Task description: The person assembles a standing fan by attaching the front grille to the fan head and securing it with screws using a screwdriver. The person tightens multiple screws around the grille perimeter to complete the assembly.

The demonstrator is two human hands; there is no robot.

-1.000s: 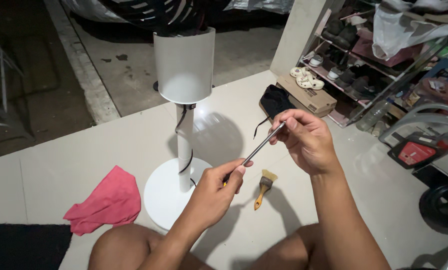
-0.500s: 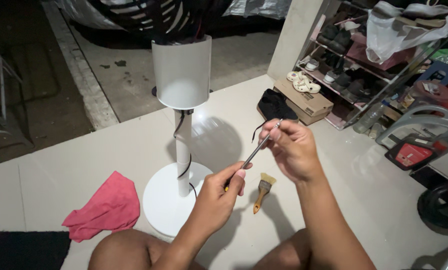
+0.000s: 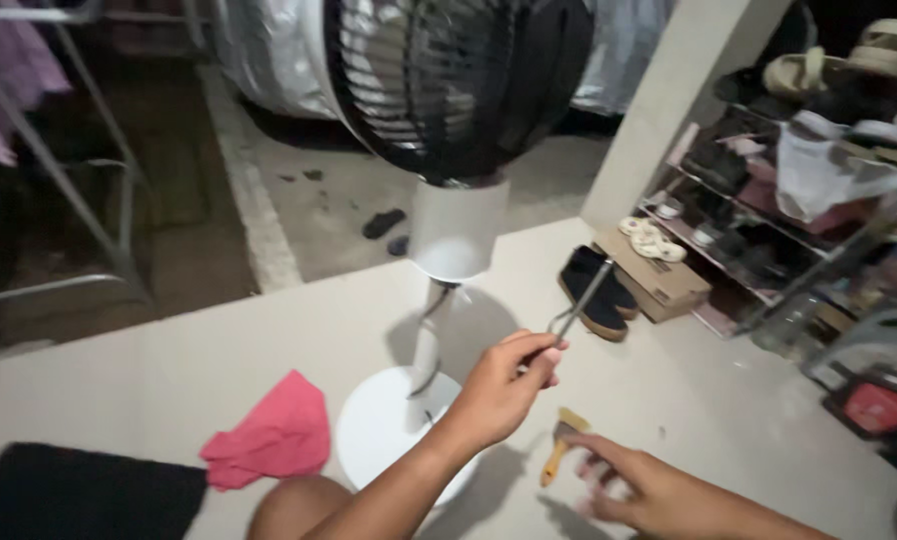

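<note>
Left hand: your left hand point(image 3: 504, 385) sits at centre frame, fingers curled shut round the handle end of the screwdriver point(image 3: 579, 302).
Screwdriver: its thin metal shaft runs from your fist toward 1 o'clock, the tip raised in the air and ending in front of the dark shoe point(image 3: 597, 290).
Right hand: your right hand point(image 3: 641, 488) lies low at 5 o'clock, blurred, fingers spread loosely and holding nothing; the fingertips are just beside the brush point(image 3: 561, 445), and you cannot tell whether they touch it.
Brush: a small paintbrush with an orange handle and pale bristles, lying on the floor between your two hands, bristles toward 12 o'clock.
Fan: the fan point(image 3: 456, 85) stands at 12 o'clock of your left hand, its black grille on a white neck and pole; its round white base point(image 3: 384, 430) rests on the floor at 9 o'clock of your wrist.
Cloth: a crumpled pink cloth point(image 3: 272, 435) lies on the floor at 9 o'clock of the base, just beside it.
Box: a cardboard box point(image 3: 664, 275) carrying pale sandals sits at 2 o'clock, next to the dark shoe.
Rack: a shoe rack point(image 3: 769, 180) fills the right edge at 2 to 3 o'clock.
Floor: pale tiled floor point(image 3: 169, 370) underlies everything.
</note>
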